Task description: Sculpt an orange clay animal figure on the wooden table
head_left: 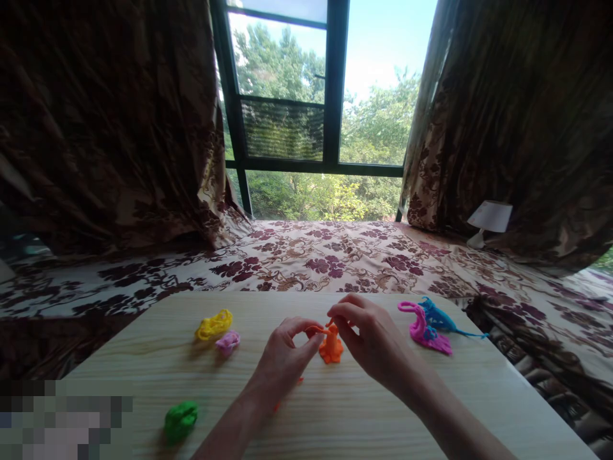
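An orange clay figure [331,345] stands on the light wooden table [431,409] between my hands. My left hand [282,358] pinches a thin orange arm of the figure from the left. My right hand [368,338] pinches the top of the figure with thumb and forefinger. Both hands are closed on the clay.
A yellow clay lump [214,324] and a small pink lump [227,342] lie to the left. A green lump [181,420] sits near the front left. Pink [424,329] and blue [438,317] clay shapes lie to the right. A small orange bit [276,405] shows under my left wrist. A white lamp [488,220] stands beyond, by the curtain.
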Motion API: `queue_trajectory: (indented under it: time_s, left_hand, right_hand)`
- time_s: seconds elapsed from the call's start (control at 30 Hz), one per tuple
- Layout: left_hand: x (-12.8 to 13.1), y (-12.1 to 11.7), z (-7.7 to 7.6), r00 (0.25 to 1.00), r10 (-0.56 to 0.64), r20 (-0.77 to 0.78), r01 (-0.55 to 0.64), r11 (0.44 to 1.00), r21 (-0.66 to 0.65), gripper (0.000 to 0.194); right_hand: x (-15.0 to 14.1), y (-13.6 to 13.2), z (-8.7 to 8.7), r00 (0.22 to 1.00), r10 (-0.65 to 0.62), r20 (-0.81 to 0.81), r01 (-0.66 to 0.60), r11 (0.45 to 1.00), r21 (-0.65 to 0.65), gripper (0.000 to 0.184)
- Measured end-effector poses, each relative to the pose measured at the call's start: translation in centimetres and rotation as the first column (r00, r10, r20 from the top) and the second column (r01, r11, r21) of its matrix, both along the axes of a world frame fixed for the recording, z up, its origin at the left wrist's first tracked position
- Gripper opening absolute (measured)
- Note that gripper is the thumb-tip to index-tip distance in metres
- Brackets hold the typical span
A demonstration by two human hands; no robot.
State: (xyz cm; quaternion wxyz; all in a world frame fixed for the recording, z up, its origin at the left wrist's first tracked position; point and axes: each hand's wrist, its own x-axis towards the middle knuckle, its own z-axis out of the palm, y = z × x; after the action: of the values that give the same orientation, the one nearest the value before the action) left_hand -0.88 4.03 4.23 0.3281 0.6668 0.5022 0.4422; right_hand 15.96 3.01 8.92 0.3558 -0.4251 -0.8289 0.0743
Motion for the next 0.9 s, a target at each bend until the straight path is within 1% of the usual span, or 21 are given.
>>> queue_trajectory:
  time_s: [0.13,0.23,0.3,0.43,0.67,0.9]
  left_hand:
    - [0.0,0.1,0.0,0.999,-0.022,0.040,0.023,1.000,-0.020,0.018]
    - [-0.1,0.2,-0.1,0.999,-0.011,0.051,0.012,0.999,-0.031,0.021]
    - [-0.2,0.2,-0.2,0.998,-0.004,0.057,0.006,0.999,-0.035,0.021]
    - [-0.4,0.2,-0.2,0.997,-0.013,0.073,0.016,0.999,-0.039,0.019]
    - [-0.2,0.3,-0.5,0.993,-0.051,0.103,0.055,0.998,-0.040,0.025]
    - [-0.1,0.4,-0.9,0.992,-0.044,0.119,0.048,0.998,-0.033,0.022]
  right_hand:
    - [-0.7,0.3,0.1,0.991,-0.015,0.131,0.010,0.999,0.036,0.017]
    - [-1.2,0.6,0.3,0.973,-0.045,0.225,0.028,0.997,0.078,0.017]
    - [-1.5,0.7,0.3,0.964,-0.056,0.260,0.032,0.995,0.095,0.018]
    - [-1.5,0.8,0.2,0.962,-0.052,0.269,0.030,0.996,0.086,0.019]
    - [-1.6,0.9,-0.2,0.961,-0.052,0.270,0.031,0.996,0.083,0.018]
    - [-1.5,0.8,-0.3,0.959,-0.064,0.275,0.042,0.995,0.086,0.018]
